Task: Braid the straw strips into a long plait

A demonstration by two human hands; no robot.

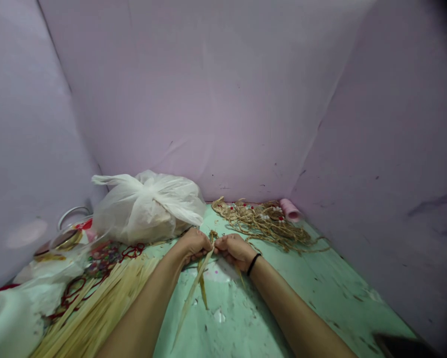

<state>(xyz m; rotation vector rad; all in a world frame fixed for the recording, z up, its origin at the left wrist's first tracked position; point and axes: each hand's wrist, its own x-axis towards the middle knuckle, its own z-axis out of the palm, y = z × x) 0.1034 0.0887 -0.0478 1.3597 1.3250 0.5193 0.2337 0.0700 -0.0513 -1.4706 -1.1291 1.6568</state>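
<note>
My left hand (198, 244) and my right hand (235, 248) meet near the middle of the green surface, fingertips almost touching. Both are closed in a pinch on pale dry leaf strips (192, 294). One long strip trails down from between the hands toward me. A darker, yellow-brown strip end (203, 293) hangs just beside it. Just beyond the fingertips sits a small brown knotted bit of fibre (213, 233). Where the strips join is hidden by my fingers. A black band circles my right wrist.
A tied white plastic bag (148, 209) stands at the back left. Braided fibre cords (271, 226) with red and white beads lie at the back right, beside a pink thread cone (290, 211). Leaf strips (96, 303), bagged beads (103, 256) and a white jar (10, 323) are at left.
</note>
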